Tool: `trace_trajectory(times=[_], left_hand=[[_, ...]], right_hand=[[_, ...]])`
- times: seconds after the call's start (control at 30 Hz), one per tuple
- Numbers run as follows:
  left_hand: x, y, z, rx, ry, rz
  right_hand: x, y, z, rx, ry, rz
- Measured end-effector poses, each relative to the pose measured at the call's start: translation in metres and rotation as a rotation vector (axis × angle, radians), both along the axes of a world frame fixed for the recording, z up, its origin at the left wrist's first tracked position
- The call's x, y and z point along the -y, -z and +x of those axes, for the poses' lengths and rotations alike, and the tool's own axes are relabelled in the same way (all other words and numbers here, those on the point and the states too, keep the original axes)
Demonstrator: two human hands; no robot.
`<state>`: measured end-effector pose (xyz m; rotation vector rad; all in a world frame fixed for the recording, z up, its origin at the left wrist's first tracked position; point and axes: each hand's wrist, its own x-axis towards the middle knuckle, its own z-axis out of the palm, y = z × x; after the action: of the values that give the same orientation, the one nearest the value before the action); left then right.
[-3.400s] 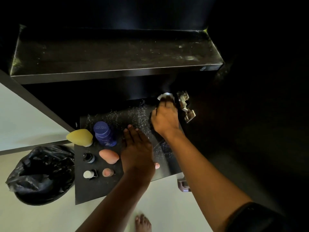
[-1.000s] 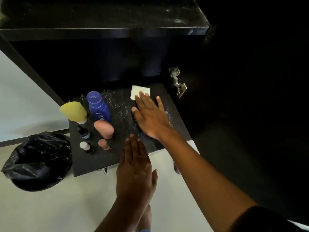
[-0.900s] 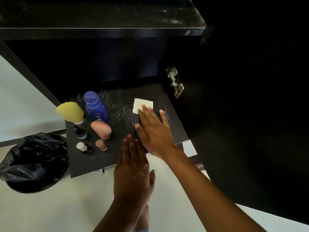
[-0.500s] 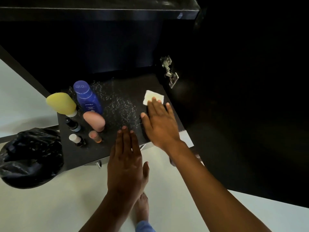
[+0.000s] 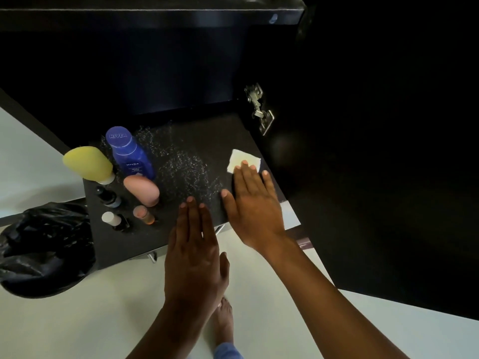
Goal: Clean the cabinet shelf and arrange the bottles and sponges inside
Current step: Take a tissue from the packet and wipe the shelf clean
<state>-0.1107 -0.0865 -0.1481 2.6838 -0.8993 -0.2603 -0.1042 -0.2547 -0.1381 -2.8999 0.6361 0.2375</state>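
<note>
Shelf (image 5: 197, 141) is only half done from what I can see: there's a speckled patch of white dust or crumbs across the middle, running from about 11 o'clock down toward 6, so your wiping isn't finished yet

Your right hand (image 5: 252, 203) is flat, fingers spread, pressing down on a small pale wipe (image 5: 242, 159) over at 3 o'clock by the cabinet wall, just below the metal hinge (image 5: 259, 108). Only the far corner of the wipe pokes out past your fingertips, which makes sense if you're dragging it palm-down to catch grit

Left hand (image 5: 194, 250) is open too, fingers together, hovering at the front edge around 6 o'clock and holding nothing. My guess is it's there as a catcher so the crumbs get swept into it and not onto the floor

Everything else is shoved to the 9 o'clock side, probably to free up the wiping area: blue bottle (image 5: 129, 154), yellow sponge (image 5: 86, 161), pink sponge (image 5: 141, 190), then two small dropper bottles (image 5: 110, 199) and a tiny orange bottle (image 5: 143, 215) nearer the front. Bin with black bag (image 5: 44, 250) sits just off that corner, handy for dumping the debris
</note>
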Motion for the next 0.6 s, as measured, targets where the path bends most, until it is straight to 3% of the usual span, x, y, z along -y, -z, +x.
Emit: trace_trajectory(times=[0.13,0.27,0.4,0.6], left_hand=[[-0.002,0.002,0.001,0.011,0.008,-0.024],[0.0,-0.002,0.003,-0.002,-0.007,0.017],[0.0,-0.001,0.002,-0.014,-0.004,0.013],[-0.005,0.001,0.003,-0.014,0.02,-0.022]], right_hand=[[-0.024,-0.008,-0.046,0.05,-0.142,0.081],[-0.013,-0.003,-0.077,0.039,0.028,-0.135],[-0.002,0.005,-0.05,0.019,0.15,-0.091],[-0.035,-0.002,-0.065,0.062,-0.091,0.082]])
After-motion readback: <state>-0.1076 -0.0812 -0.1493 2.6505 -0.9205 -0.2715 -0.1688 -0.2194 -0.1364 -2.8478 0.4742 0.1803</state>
